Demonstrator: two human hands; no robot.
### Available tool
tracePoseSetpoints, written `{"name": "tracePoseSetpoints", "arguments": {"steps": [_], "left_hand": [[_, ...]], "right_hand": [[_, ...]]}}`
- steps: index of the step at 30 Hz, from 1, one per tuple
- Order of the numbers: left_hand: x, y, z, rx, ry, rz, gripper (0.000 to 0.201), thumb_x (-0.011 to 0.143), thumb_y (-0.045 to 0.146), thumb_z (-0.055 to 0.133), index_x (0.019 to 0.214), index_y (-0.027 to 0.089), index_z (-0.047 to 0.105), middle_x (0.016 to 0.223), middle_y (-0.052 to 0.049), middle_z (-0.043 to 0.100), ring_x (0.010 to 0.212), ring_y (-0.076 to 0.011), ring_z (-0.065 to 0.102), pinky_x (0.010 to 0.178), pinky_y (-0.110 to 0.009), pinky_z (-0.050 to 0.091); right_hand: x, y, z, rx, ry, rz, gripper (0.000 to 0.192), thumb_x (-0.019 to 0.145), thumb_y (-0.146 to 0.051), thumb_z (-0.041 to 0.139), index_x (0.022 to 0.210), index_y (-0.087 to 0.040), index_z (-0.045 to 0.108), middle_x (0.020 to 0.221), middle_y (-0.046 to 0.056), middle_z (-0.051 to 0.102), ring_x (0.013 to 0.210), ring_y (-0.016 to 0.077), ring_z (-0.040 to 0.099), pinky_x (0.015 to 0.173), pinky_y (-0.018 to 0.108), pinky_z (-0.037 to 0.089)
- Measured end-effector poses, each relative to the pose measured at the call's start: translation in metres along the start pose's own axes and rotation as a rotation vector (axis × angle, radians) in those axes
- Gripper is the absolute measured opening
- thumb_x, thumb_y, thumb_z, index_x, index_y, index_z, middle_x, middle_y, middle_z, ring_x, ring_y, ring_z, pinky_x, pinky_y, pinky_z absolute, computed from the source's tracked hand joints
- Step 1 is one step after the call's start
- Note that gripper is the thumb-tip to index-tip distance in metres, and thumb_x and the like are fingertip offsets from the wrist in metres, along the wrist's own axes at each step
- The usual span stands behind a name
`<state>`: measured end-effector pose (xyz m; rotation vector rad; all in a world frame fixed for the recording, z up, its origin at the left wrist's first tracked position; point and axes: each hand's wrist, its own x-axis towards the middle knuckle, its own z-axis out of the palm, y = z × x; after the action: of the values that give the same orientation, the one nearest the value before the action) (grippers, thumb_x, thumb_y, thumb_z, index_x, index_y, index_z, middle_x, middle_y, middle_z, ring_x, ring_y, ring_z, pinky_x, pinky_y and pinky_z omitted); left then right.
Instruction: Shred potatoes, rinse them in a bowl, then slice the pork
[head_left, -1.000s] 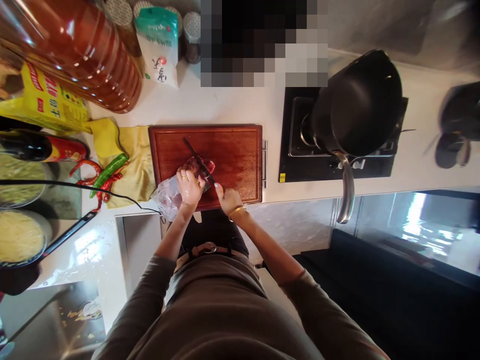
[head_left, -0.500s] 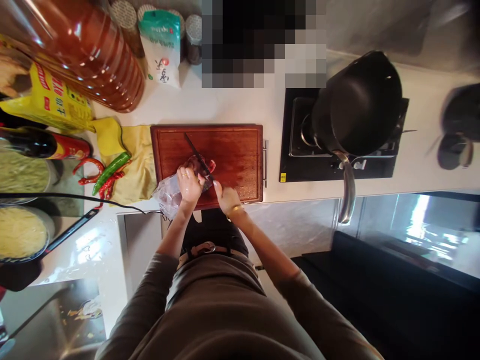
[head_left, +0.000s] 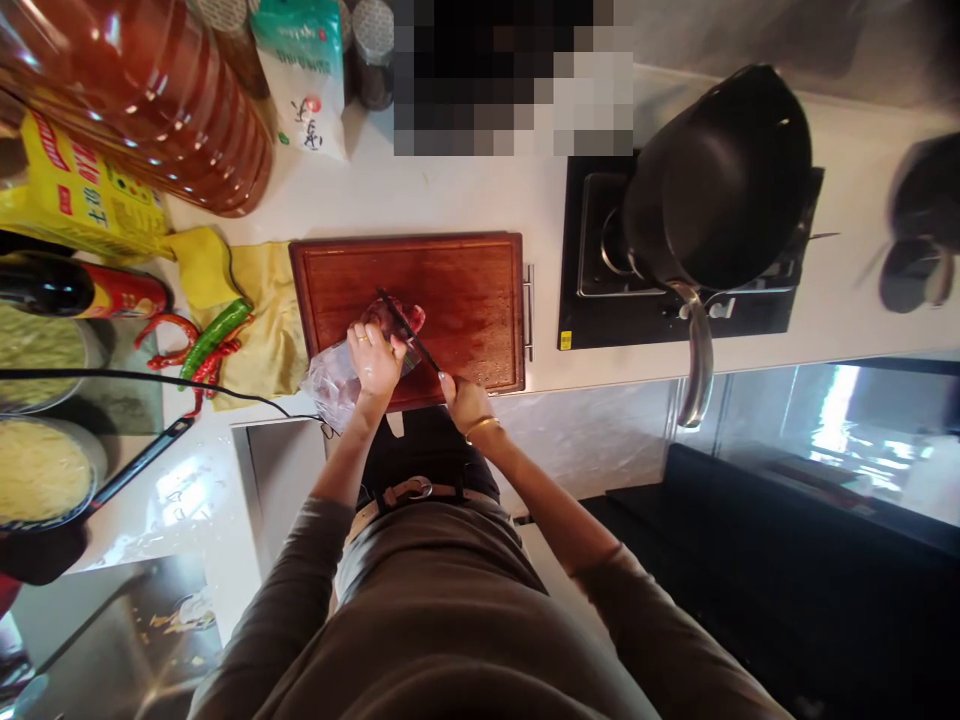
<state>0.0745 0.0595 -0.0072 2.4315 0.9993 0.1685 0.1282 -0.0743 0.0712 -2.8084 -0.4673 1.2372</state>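
Knife [head_left: 409, 328] drawn back across cutting board [head_left: 465, 290] on white counter [head_left: 450, 200].

Left hand [head_left: 373, 362] covers the near part of the meat [head_left: 397, 318]; what remains in the bag [head_left: 330, 380] is too blurred to tell. Knife [head_left: 409, 330] handle lies hidden inside the right hand [head_left: 465, 400]. Oil bottle [head_left: 150, 100], yellow packet [head_left: 75, 200] and dark bottle [head_left: 67, 290] are cut off by the top and left edges. Two bowls [head_left: 37, 470] are clipped at left. A pixelated block hides the bench [head_left: 450, 205] behind the board [head_left: 450, 290]. Dark items [head_left: 922, 240] at far right are blurred.
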Motion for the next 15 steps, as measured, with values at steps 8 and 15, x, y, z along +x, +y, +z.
{"name": "tracePoseSetpoints", "arguments": {"steps": [8, 15], "left_hand": [[0.001, 0.000, -0.002, 0.004, -0.001, -0.014, 0.022, 0.081, 0.026, 0.040, 0.092, 0.010, 0.050, 0.107, -0.021, 0.052, 0.111, -0.0336, 0.045, 0.096, -0.051, 0.035], [0.007, 0.008, -0.005, 0.004, -0.009, -0.062, 0.021, 0.080, 0.023, 0.041, 0.094, 0.010, 0.050, 0.110, -0.021, 0.052, 0.116, -0.0336, 0.043, 0.100, -0.051, 0.032]], "right_hand": [[0.005, -0.010, 0.004, 0.045, 0.050, -0.042, 0.053, 0.095, -0.048, 0.027, 0.101, -0.014, 0.067, 0.092, 0.017, 0.069, 0.091, 0.0233, 0.065, 0.080, 0.030, 0.044], [0.008, -0.014, -0.009, 0.037, 0.018, 0.007, 0.066, 0.092, -0.057, 0.021, 0.097, -0.012, 0.068, 0.094, 0.019, 0.069, 0.094, 0.0267, 0.065, 0.080, 0.032, 0.045]]}}
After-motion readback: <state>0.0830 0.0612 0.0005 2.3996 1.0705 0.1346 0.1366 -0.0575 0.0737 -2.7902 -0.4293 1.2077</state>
